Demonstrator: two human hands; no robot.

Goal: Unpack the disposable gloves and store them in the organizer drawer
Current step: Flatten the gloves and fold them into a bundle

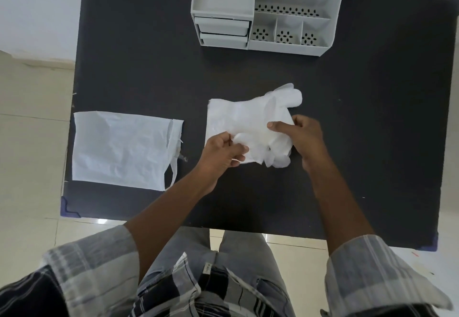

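A stack of thin white disposable gloves (250, 115) lies on the black table (139, 73), near its middle. My left hand (221, 155) pinches the near left part of the stack. My right hand (301, 134) grips its right side, thumb on top. Glove fingers stick out at the far right and below my hands. The torn white packaging bag (119, 147) lies flat at the table's left edge. At the far edge stands the grey organizer (268, 6), its two small drawers (223, 32) in its lower left front, both pushed in.
The organizer has open compartments on the right with perforated bottoms. The table's left and near edges drop to a tiled floor. My lap and checked shirt sleeves fill the bottom of the view.
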